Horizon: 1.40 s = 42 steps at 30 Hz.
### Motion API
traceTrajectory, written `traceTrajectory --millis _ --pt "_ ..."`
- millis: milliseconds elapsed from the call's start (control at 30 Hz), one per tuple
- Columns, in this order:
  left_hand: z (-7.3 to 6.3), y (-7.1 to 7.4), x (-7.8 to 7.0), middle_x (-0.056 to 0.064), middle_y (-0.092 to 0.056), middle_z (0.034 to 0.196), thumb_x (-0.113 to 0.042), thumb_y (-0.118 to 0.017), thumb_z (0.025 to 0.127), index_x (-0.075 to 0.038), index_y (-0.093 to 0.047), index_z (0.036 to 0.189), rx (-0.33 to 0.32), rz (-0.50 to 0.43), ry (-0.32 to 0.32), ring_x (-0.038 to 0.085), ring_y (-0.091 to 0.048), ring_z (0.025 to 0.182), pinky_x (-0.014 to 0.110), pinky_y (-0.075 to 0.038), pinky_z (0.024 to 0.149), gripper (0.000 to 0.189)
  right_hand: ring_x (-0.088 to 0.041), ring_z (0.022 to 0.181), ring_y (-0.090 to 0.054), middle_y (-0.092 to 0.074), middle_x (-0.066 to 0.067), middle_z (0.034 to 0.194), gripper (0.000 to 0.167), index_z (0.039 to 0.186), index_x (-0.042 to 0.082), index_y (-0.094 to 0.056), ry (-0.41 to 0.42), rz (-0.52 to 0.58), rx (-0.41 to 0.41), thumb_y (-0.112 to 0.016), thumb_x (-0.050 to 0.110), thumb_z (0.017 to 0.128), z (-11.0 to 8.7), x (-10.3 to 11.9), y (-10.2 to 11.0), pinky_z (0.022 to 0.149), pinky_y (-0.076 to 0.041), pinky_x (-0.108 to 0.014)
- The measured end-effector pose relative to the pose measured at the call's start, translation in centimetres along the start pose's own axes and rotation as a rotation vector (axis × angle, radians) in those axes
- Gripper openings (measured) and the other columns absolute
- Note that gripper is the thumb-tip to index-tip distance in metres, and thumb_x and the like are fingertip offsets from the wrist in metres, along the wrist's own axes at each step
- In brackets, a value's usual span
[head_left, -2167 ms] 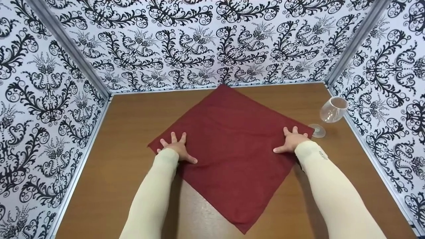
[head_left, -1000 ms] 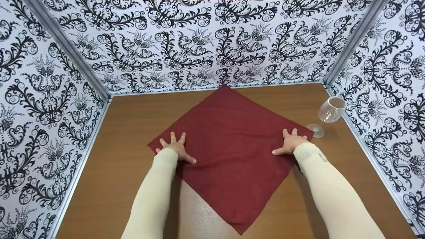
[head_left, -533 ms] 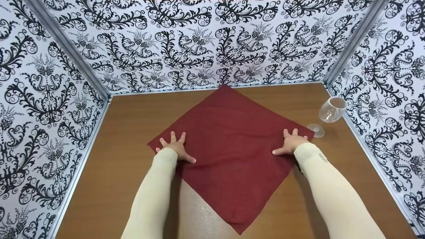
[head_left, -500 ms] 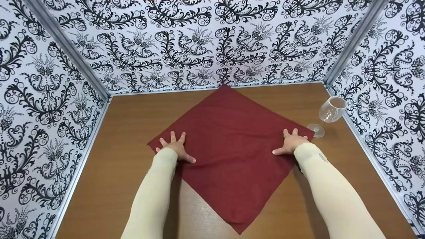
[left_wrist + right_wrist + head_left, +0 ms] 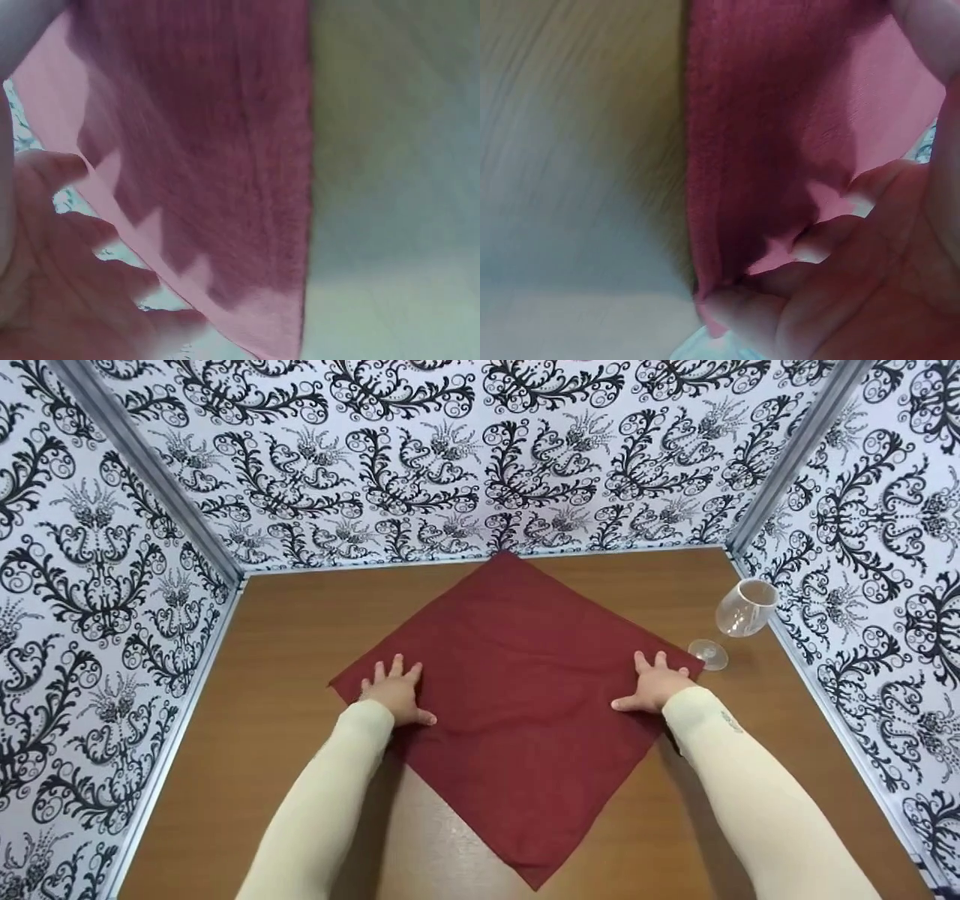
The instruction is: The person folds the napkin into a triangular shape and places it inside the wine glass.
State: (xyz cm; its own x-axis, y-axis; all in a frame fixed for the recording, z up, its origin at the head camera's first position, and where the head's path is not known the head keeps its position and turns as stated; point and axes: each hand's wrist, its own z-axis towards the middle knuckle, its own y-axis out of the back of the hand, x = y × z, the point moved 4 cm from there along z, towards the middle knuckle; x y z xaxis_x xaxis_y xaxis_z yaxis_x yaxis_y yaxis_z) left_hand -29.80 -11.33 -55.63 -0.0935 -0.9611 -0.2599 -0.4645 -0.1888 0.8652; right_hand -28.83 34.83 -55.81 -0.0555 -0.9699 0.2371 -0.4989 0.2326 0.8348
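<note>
A dark red cloth napkin [image 5: 510, 660] lies spread flat in a diamond on the wooden table, with faint creases across its middle. Over its left corner my left hand [image 5: 394, 697] has its fingers spread; in the left wrist view, its fingers [image 5: 124, 274] look raised off the cloth and cast shadows on it. At the right corner, my spread right hand [image 5: 658, 688] rests on the napkin. The right wrist view shows its little finger [image 5: 746, 311] touching the cloth near the edge. Neither hand grips anything.
A clear wine glass [image 5: 744, 611] stands upright at the right, and the napkin's right corner meets its foot. Patterned black-and-white walls [image 5: 450, 472] enclose the back and sides. Bare wooden tabletop [image 5: 255, 750] extends left of the napkin.
My left hand has turned slightly and its fingers have drawn closer together, with the forearm swinging left. The right hand stays in place. The napkin and glass have not visibly moved.
</note>
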Motion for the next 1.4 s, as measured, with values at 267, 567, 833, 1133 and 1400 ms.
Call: traceTrajectory --millis 267,567,833,1133,1400 --pt "-1.9 -1.7 -2.1 0.013 -0.026 0.175 -0.052 -0.087 0.082 -0.023 -0.046 0.161 -0.004 0.094 -0.277 0.044 -0.022 0.161 0.058 -0.028 0.128 0.093 -0.071 0.148 -0.017 -0.010 -0.038 0.170 0.103 0.167 0.008 -0.029 0.246 0.004 -0.085 -0.084 0.044 0.087 -2.3 3.5 -0.8 0.118 -0.028 -0.076" --pt "-3.0 -3.5 -2.2 0.008 -0.024 0.176 -0.049 -0.093 0.076 -0.027 -0.046 0.161 0.032 0.120 -0.364 0.039 -0.018 0.163 0.052 -0.026 0.130 0.100 -0.061 0.156 -0.011 -0.015 -0.026 0.174 0.110 0.165 0.017 -0.037 0.350 -0.016 0.057 -0.097 0.032 0.073 -4.8 4.8 -3.6 0.119 -0.028 -0.073" --pt "-3.1 -3.7 -1.8 0.004 -0.020 0.177 -0.047 -0.092 0.077 -0.031 -0.043 0.162 0.055 0.067 -0.346 0.033 -0.011 0.165 0.052 -0.020 0.131 0.099 -0.059 0.158 -0.008 -0.012 -0.024 0.175 0.112 0.166 0.017 -0.035 0.359 -0.020 0.047 -0.097 0.025 0.073 -4.9 4.4 -4.2 0.121 -0.020 -0.074" --pt "-3.4 -3.3 -1.9 -0.001 -0.022 0.177 -0.043 -0.091 0.080 -0.033 -0.045 0.160 0.066 0.040 -0.311 0.027 -0.012 0.166 0.052 -0.026 0.130 0.093 -0.057 0.158 -0.013 -0.018 -0.021 0.175 0.101 0.163 0.018 -0.041 0.345 -0.026 0.026 -0.094 0.026 0.077 -4.8 4.3 -3.8 0.121 -0.031 -0.068" --pt "-3.1 -2.9 -1.5 -0.004 -0.030 0.174 -0.043 -0.088 0.083 -0.032 -0.053 0.156 0.032 0.053 -0.306 0.024 -0.020 0.164 0.047 -0.032 0.127 0.082 -0.056 0.152 -0.031 -0.033 -0.022 0.169 0.079 0.154 0.013 -0.055 0.379 -0.066 -0.045 -0.089 0.026 0.084 -4.7 4.1 -3.2 0.120 -0.036 -0.063"
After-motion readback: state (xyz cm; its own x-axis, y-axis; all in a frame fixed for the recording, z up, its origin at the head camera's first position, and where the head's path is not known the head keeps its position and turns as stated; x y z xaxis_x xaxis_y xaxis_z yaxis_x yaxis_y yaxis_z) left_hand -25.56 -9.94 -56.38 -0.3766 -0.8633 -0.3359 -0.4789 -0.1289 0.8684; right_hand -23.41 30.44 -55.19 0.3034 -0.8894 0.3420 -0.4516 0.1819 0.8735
